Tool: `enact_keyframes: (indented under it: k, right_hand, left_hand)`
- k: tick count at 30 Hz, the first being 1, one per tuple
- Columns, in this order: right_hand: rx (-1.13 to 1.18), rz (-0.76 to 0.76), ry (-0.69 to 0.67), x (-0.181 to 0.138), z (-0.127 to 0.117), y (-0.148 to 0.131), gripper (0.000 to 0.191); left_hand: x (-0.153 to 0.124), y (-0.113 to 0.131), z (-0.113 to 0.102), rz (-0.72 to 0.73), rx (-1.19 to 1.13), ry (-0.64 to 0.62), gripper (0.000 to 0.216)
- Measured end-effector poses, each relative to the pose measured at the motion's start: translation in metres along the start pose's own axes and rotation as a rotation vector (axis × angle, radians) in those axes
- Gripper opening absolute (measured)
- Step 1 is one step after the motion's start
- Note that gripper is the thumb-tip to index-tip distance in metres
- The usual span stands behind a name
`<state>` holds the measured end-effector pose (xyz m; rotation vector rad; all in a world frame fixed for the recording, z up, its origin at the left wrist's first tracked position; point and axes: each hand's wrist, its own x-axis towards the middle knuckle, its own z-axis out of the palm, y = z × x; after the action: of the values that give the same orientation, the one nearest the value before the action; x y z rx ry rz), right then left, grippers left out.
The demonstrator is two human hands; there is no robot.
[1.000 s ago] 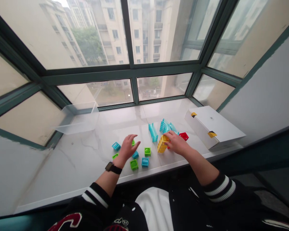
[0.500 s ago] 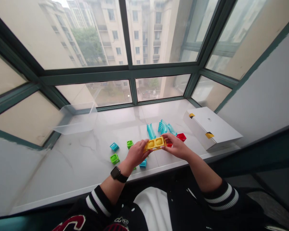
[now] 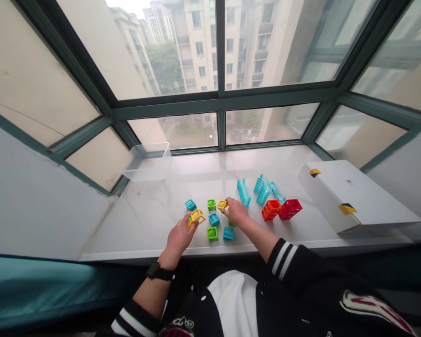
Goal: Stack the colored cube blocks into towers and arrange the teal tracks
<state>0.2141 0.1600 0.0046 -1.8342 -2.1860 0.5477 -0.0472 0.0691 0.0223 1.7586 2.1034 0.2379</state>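
My left hand (image 3: pixel 181 232) grips a yellow cube block (image 3: pixel 197 216) over the sill's left part, partly covering a green block behind it. In my right hand (image 3: pixel 235 210) a second yellow cube block (image 3: pixel 222 205) is pinched by the fingertips. Between and around the hands lie small blocks: a blue block (image 3: pixel 190 204), a green block (image 3: pixel 211 204), a blue block (image 3: pixel 214 219), a green block (image 3: pixel 212 233) and a blue block (image 3: pixel 228 233). Another green block (image 3: pixel 231 223) is half hidden under my right hand.
Right of my hands stand an orange block tower (image 3: pixel 271 209) and a red block tower (image 3: pixel 290 209). Behind them lie translucent blue track pieces (image 3: pixel 263 188). A clear plastic bin (image 3: pixel 148 162) is at the back left, a white box (image 3: pixel 361 192) at the right.
The yellow blocks, joined and held between both hands before, are now apart, one in each hand. My hands have separated. The view has shifted, and the orange and red towers show fully.
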Motion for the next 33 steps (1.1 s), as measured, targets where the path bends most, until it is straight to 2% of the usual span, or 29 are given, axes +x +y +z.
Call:
enact_keyframes:
  k: [3, 7, 12, 16, 19, 25, 29, 33]
  right_hand:
    - [-0.042, 0.017, 0.010, 0.011, 0.014, 0.000, 0.041]
    - [0.022, -0.099, 0.138, 0.010, 0.014, 0.005, 0.049]
    - [0.162, -0.303, 0.194, -0.008, 0.007, 0.015, 0.039]
    - [0.233, -0.335, 0.199, -0.026, 0.008, 0.018, 0.032]
    - [0.260, -0.404, 0.178, -0.037, 0.012, 0.015, 0.033]
    - [0.226, -0.512, 0.103, -0.053, 0.028, -0.011, 0.033]
    - [0.132, -0.700, -0.028, -0.062, 0.053, -0.041, 0.042]
    - [0.045, -0.726, -0.064, -0.061, 0.074, -0.067, 0.042]
  left_hand:
    - [0.001, 0.002, 0.003, -0.032, 0.012, -0.009, 0.060]
    - [0.001, -0.002, 0.004, -0.060, 0.029, -0.016, 0.061]
    - [-0.011, -0.011, 0.014, -0.022, 0.095, -0.070, 0.061]
    - [-0.021, -0.014, 0.028, 0.002, 0.222, -0.110, 0.058]
    - [-0.024, -0.018, 0.036, 0.018, 0.270, -0.110, 0.059]
    - [-0.030, -0.028, 0.045, 0.055, 0.257, -0.013, 0.052]
    - [-0.035, -0.029, 0.051, 0.101, 0.273, 0.001, 0.052]
    - [-0.044, -0.029, 0.053, 0.156, 0.255, 0.027, 0.048]
